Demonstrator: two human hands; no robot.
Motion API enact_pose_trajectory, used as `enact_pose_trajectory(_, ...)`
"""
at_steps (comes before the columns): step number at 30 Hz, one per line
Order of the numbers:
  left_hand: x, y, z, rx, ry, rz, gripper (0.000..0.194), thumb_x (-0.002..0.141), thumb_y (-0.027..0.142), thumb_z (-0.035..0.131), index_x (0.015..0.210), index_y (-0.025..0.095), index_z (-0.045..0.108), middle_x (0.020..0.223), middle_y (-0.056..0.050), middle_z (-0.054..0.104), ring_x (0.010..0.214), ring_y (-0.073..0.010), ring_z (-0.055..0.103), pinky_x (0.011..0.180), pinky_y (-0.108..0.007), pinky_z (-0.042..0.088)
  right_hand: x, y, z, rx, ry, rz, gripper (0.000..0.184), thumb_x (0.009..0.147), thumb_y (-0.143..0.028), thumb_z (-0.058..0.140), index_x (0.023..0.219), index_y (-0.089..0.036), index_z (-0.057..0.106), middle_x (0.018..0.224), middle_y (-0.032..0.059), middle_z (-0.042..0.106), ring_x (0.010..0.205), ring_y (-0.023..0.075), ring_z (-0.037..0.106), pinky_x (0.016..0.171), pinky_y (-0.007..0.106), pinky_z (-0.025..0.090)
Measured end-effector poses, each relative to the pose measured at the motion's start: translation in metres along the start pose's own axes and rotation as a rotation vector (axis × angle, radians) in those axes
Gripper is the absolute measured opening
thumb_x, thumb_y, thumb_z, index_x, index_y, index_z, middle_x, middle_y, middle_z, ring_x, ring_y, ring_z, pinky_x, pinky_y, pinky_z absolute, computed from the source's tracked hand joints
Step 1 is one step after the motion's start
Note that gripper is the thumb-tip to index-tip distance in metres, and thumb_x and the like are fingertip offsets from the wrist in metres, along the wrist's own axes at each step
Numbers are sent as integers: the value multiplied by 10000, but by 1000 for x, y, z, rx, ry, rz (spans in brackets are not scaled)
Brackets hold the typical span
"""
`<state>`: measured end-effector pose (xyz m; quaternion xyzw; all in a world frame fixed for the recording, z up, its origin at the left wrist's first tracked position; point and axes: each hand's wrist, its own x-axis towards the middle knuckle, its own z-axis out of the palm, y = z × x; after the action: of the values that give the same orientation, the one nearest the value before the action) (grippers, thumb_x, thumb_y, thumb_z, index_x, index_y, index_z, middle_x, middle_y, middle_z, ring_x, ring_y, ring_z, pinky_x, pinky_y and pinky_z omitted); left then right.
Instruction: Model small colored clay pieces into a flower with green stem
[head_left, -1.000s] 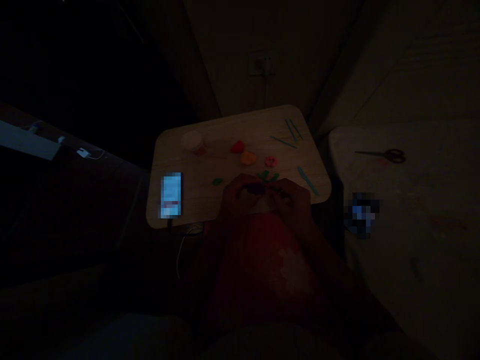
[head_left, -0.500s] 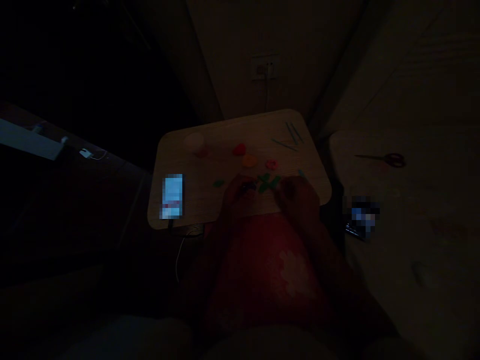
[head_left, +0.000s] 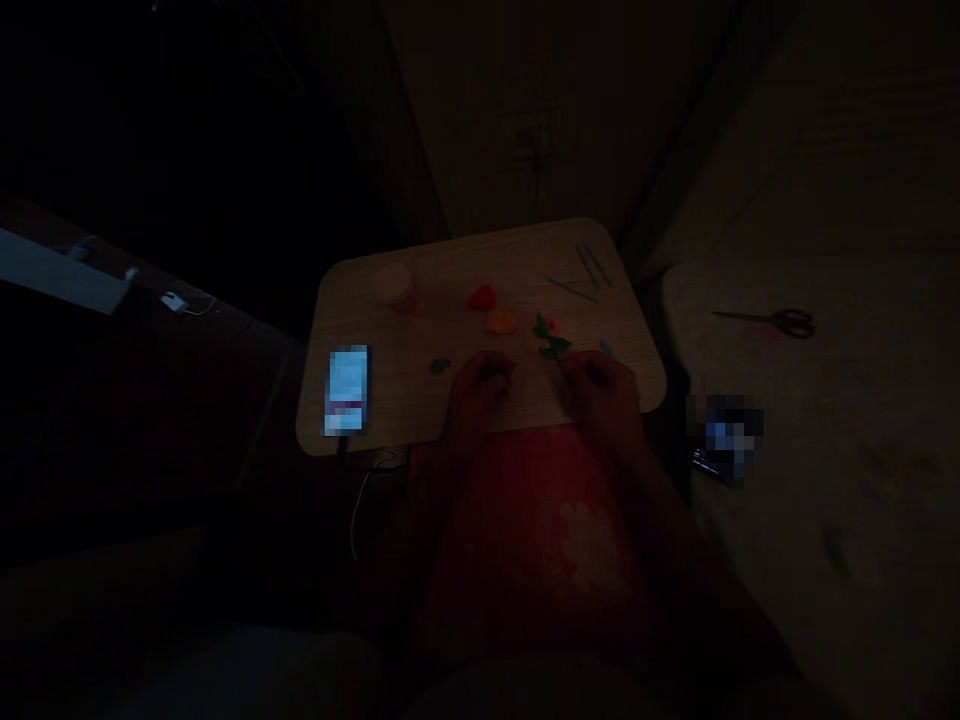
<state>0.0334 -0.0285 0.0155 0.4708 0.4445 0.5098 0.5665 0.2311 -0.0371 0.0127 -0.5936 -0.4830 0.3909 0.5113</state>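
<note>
The light is very dim. My right hand is closed, its fingertips pinching the lower end of a green leafy piece, which looks like a sprig with several leaves. My left hand is apart from it, above the near edge of the small wooden table. Its fingers are curled together, and whatever may be between them is too dark to make out. Partly behind the leaves is a pink round piece. Orange and red pieces lie beyond my hands. A small green piece is left of my left hand.
A lit phone is on the table's left side. Thin sticks lie at the far right, a pale cup-like container at the far left. Scissors rest on the surface to the right. A wall socket is behind.
My left hand has come away from the green leafy piece. My right hand has moved slightly right; the leafy piece is now turned more upright, partly covering the pink piece.
</note>
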Motion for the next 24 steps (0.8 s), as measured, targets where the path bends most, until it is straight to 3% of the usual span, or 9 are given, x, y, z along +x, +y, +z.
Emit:
enact_pose_trajectory(3, -6, 8, 7, 210, 7, 92, 169, 933, 379, 621, 936, 213, 655, 811, -18, 611, 740, -160, 543, 652, -280, 457, -1, -4, 6, 283, -75, 185, 353, 758, -550, 805, 821, -214, 715, 673, -6, 688, 550, 144, 576, 493, 251, 395)
enact_pose_trajectory(6, -13, 18, 14, 361, -18, 189, 103, 957, 317, 609, 941, 216, 610, 915, -24, 602, 863, -180, 546, 781, -302, 455, -4, -5, 12, 389, -106, 251, 375, 722, -548, 842, 849, -219, 716, 716, 2, 719, 544, 134, 591, 467, 229, 373)
enact_pose_trajectory(11, -18, 25, 19, 476, -89, 267, 51, 984, 255, 584, 964, 228, 546, 934, -25, 560, 850, -188, 512, 796, -328, 432, -9, -2, 15, 371, -149, 182, 320, 756, -503, 830, 852, -217, 721, 660, -8, 698, 533, 131, 578, 492, 241, 413)
enact_pose_trajectory(15, -14, 23, 20, 499, -73, 343, 135, 1030, 291, 515, 910, 232, 533, 921, -34, 553, 884, -205, 530, 829, -348, 433, -11, -4, 13, 347, -150, 151, 272, 774, -459, 821, 854, -222, 714, 687, -6, 710, 561, 136, 604, 523, 249, 451)
enact_pose_trajectory(24, -16, 26, 22, 414, -55, 259, 147, 994, 290, 574, 866, 224, 543, 870, -17, 561, 835, -189, 527, 791, -331, 432, -10, -20, 9, 211, -158, 6, 169, 780, -364, 791, 854, -220, 740, 812, 24, 768, 709, 170, 699, 628, 282, 560)
